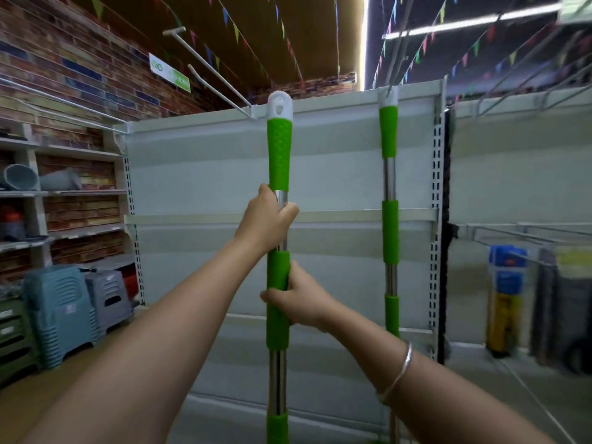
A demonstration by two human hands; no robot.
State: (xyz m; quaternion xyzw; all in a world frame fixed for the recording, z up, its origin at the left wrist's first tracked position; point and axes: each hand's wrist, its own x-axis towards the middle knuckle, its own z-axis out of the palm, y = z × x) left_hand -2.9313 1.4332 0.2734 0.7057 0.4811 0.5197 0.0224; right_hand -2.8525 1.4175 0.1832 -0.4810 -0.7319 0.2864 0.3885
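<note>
Left hand (pixel 266 216) wraps steel section of mop pole (pixel 278 155), right hand (pixel 296 299) clamps green sleeve lower: pole upright, white cap lining up toward hook (pixel 208 64), likely for hanging beside second pole (pixel 389 174).

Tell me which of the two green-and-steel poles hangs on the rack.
The right pole, hung by its top from a hook, untouched; the left hand and right hand grip the other pole.

A grey panel (pixel 208 174) faces me. Against its right part hangs a green pole (pixel 389 200). Left of the panel I see stacked stools (pixel 61 312) and a brick wall (pixel 64 68); above it, bunting (pixel 237 30); right of it, blue packs (pixel 507 267).
</note>
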